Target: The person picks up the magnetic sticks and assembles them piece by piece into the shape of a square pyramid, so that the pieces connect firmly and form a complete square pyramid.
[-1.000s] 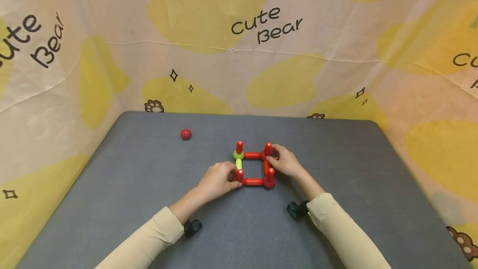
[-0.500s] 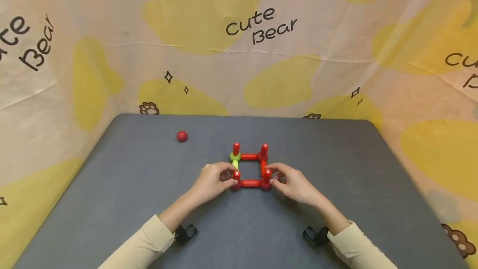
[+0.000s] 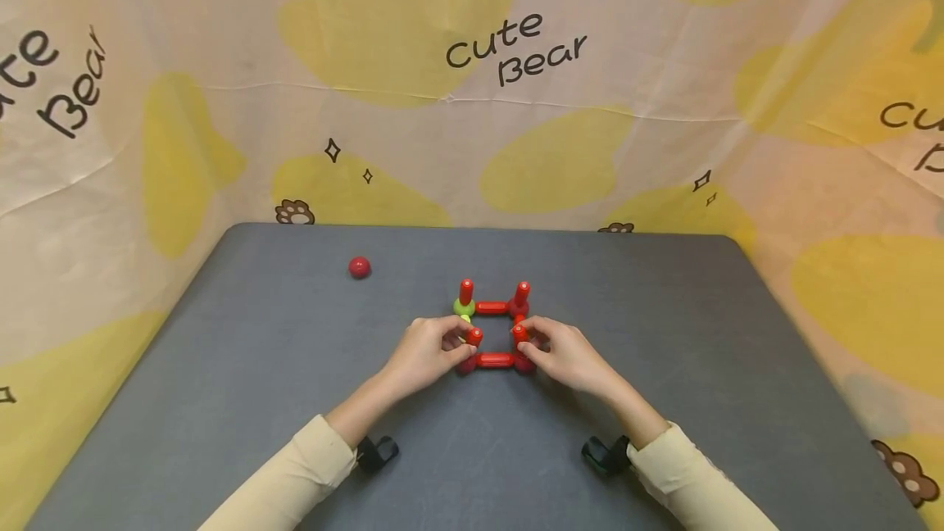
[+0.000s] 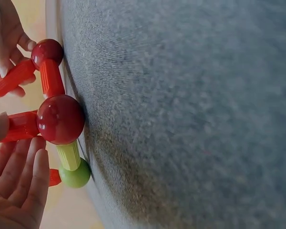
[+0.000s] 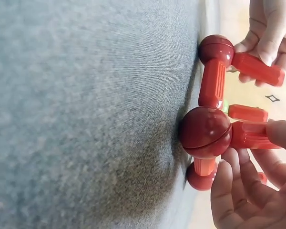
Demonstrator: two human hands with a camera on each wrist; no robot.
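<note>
A square of toy building rods and balls lies on the grey table, with a short red rod rising from each corner. My left hand point(image 3: 428, 351) pinches the near-left red rod point(image 3: 475, 336), which leans inward above its red ball point(image 4: 61, 119). Between thumb and fingers, my right hand point(image 3: 571, 357) holds the near-right red rod point(image 3: 519, 336), tilted inward too over another red ball point(image 5: 206, 132). A red bar point(image 3: 496, 360) joins these two near corners. The far-left corner has a green ball point(image 3: 464, 307), linked forward by a yellow-green rod point(image 4: 69, 155) partly hidden by the left hand.
A loose red ball point(image 3: 359, 267) lies at the back left of the grey table point(image 3: 295, 367). Black bands point(image 3: 378, 453) hang below both wrists. A yellow patterned cloth point(image 3: 553, 162) stands behind and at the sides.
My right hand has come from the far-right corner to the near-right rod and grips it. Both near rods now lean towards each other. The left hand has shifted slightly inward with its rod.
</note>
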